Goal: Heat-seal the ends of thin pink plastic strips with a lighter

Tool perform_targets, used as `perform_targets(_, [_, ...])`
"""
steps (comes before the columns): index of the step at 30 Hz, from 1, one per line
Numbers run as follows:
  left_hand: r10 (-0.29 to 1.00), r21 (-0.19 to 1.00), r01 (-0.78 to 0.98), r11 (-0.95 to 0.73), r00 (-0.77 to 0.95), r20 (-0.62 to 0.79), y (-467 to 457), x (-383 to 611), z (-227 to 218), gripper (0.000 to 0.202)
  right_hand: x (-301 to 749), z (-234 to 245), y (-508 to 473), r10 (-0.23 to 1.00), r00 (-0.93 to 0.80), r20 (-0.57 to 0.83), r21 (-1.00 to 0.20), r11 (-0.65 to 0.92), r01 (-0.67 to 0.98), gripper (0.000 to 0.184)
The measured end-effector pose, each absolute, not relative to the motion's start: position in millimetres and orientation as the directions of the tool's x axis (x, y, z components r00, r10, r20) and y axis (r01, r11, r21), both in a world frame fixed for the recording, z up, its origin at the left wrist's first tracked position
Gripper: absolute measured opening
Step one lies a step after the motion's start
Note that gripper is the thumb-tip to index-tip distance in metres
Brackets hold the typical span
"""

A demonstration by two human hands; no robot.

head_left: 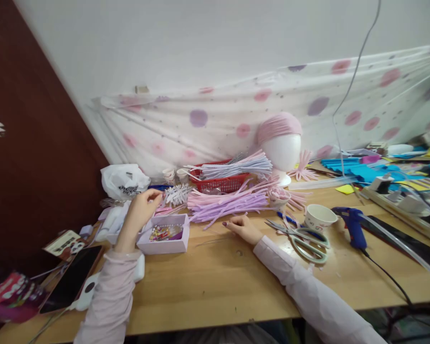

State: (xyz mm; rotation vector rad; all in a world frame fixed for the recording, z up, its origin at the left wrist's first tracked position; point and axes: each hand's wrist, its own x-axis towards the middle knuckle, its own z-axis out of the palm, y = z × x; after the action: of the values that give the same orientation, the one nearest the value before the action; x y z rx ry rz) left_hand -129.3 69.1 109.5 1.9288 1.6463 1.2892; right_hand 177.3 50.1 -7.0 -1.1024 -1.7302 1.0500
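Note:
My left hand (pixel 140 210) is raised above a small lilac box (pixel 165 244) of coloured beads, its fingers pinched together near a white pipe-cleaner piece (pixel 176 193); what they hold is too small to make out. My right hand (pixel 241 228) rests on the wooden table (pixel 215 286) with fingers curled, fingertips touching the near end of a pile of pink and lilac pipe cleaners (pixel 229 203). Whether it grips one I cannot tell.
A red basket (pixel 224 182) of pale pipe cleaners and a white foam head (pixel 282 150) with a pink band stand behind. Scissors (pixel 304 239), a paper cup (pixel 318 217) and a blue glue gun (pixel 353 229) lie right. A phone (pixel 73 279) and white bag (pixel 123 181) lie left.

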Motion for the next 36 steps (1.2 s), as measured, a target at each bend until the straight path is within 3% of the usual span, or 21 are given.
perform_targets(3, [0.935, 0.531, 0.822, -0.207, 0.006, 0.355, 62, -152, 90, 0.012, 177, -9, 50, 0.922, -0.347, 0.17, -0.9, 0.289, 0.327, 0.05])
perform_targets(6, [0.953, 0.385, 0.909, -0.157, 0.037, 0.3, 59, -157, 70, 0.012, 179, -10, 51, 0.928, -0.341, 0.151, -0.921, 0.258, 0.292, 0.048])
perform_targets(10, [0.955, 0.264, 0.953, -0.147, 0.066, 0.29, 60, -153, 54, 0.013, 186, -7, 53, 0.952, -0.26, 0.161, -0.964, 0.208, 0.166, 0.048])
perform_targets(13, [0.956, 0.196, 0.972, -0.132, 0.073, 0.284, 60, -151, 51, 0.011, 190, -4, 53, 0.944, -0.296, 0.146, -0.938, 0.228, 0.262, 0.048])
perform_targets(17, [0.962, 0.162, 0.981, -0.105, 0.059, 0.265, 60, -152, 53, 0.01, 191, -5, 52, 0.918, -0.368, 0.146, -0.788, 0.333, 0.518, 0.05])
perform_targets(21, [0.964, 0.139, 0.985, -0.107, 0.068, 0.256, 59, -154, 54, 0.013, 191, -7, 54, 0.922, -0.3, 0.243, -0.676, 0.383, 0.629, 0.051])
perform_targets(27, [0.97, 0.201, 0.974, -0.108, 0.059, 0.236, 55, -153, 59, 0.021, 191, -10, 56, 0.913, -0.302, 0.275, -0.647, 0.408, 0.644, 0.05])
perform_targets(36, [0.953, 0.07, 0.996, -0.052, 0.029, 0.303, 43, -141, 79, 0.022, 190, -12, 55, 0.903, -0.291, 0.316, -0.648, 0.43, 0.629, 0.046])
